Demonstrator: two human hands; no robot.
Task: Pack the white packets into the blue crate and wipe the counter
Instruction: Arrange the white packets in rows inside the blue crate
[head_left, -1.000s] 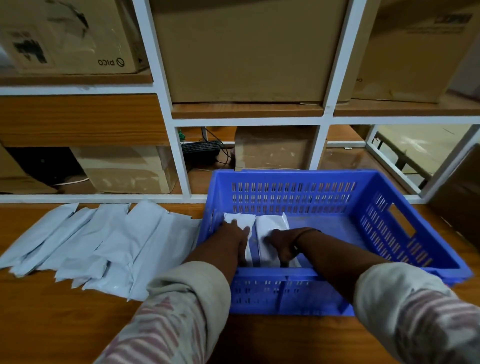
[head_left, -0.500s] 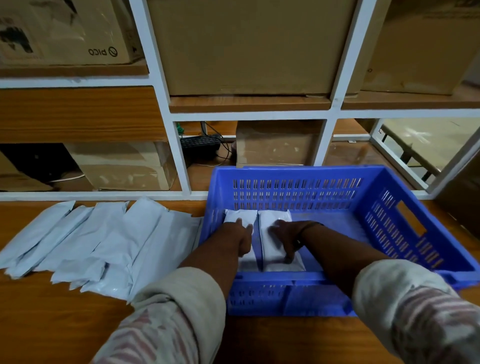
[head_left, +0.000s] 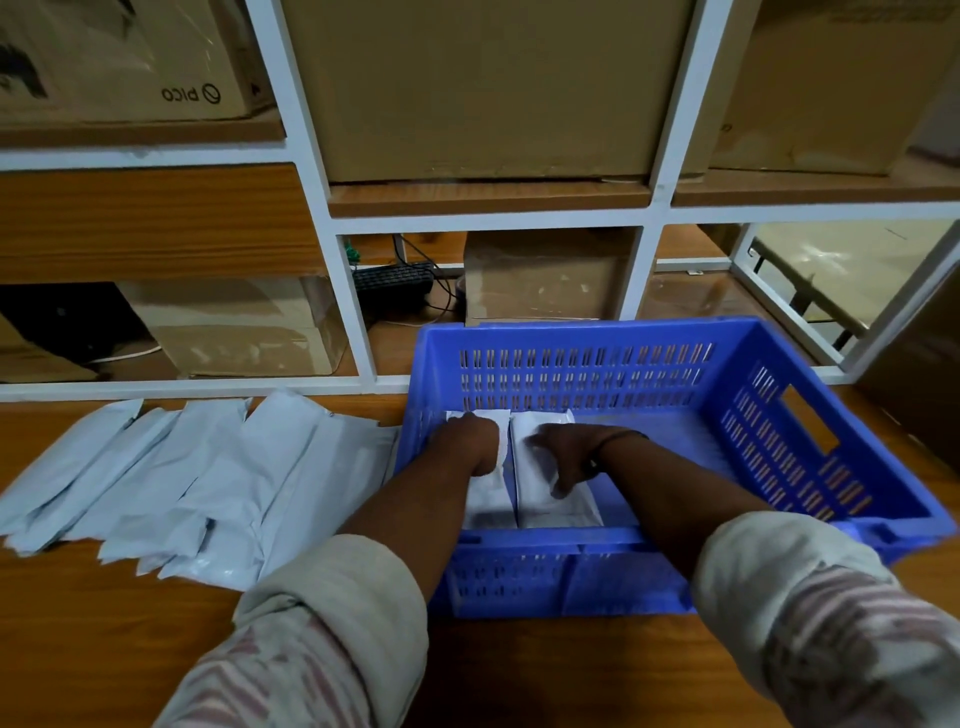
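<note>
White plastic packets (head_left: 550, 512) — two — are lying in the blue slotted plastic crate (head_left: 571, 374); right hand (head_left: 563, 457) is pressing one with spread fingers, left hand (head_left: 470, 444) resting on the other, grip unclear.

A: What is lying where?
B: Two packets (head_left: 558, 512) are lying side by side in the crate's (head_left: 571, 374) left end.
A: And the others?
B: Loose packets (head_left: 208, 478) are overlapping on the counter (head_left: 104, 623), left of it.

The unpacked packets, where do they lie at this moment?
In the head view, the unpacked packets lie overlapping on the counter, on the left, close beside the left wall of the crate and just in front of the white shelf.
</note>
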